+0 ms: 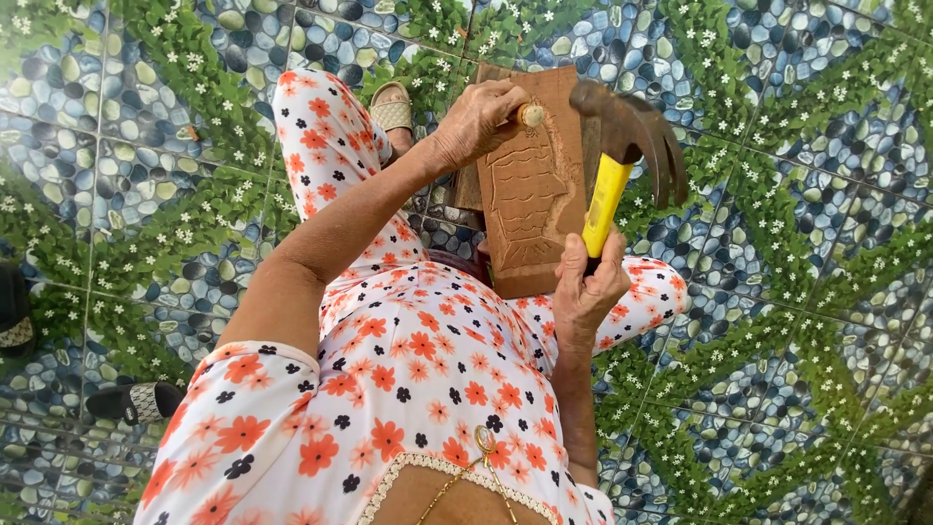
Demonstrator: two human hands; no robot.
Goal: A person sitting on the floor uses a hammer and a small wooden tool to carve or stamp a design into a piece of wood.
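A brown wooden board [530,209] with a carved relief leans upright against my lap. My left hand [476,122] grips a chisel with a round wooden handle end [531,115], held against the board's upper part. My right hand [586,287] holds the yellow handle of a claw hammer [632,136], raised beside the board with its dark head above and to the right of the chisel. I wear clothes with orange and black flowers.
The floor [797,194] is tiled with a pebble, leaf and white-flower pattern. My foot in a beige sandal [392,109] rests beyond the board. A dark slipper [136,401] lies at the left, another dark object [15,311] at the left edge.
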